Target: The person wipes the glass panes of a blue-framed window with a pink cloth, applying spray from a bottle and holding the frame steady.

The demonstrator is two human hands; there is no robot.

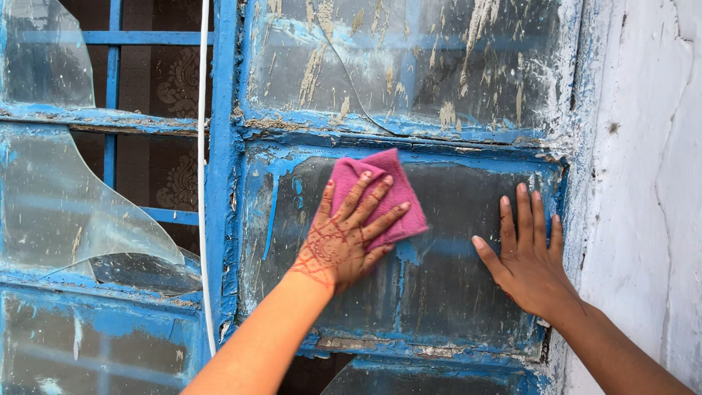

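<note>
While our left hand (340, 245) pressed a pink cloth (384, 194) flat against the middle pane (439, 285), we logged the following.

Item one, pink cloth: folded, pinned to the upper left part of the middle pane, just under the crossbar (395, 139). Left fingers (376, 219) lay spread wide over it, holding it by palm pressure, not by a closed grasp.

Item two, right hand (528, 256): open, fingers together and straight, flat on the right part of the same pane, apart from the cloth, holding nothing.

Item three, middle pane: dusty, smeared with blue paint, set in a flaking blue frame (223, 183). Above it sat a cracked, paint-spattered pane (439, 66); left of it, beyond a white cable (202, 219), broken glass (66, 205); right of it, a white plastered wall (643, 183).

Step judged in hand: wiping, barely begun, since most of the pane looked dull. Any further stroke would call for light, even pressure, the glass nearby being cracked.
</note>
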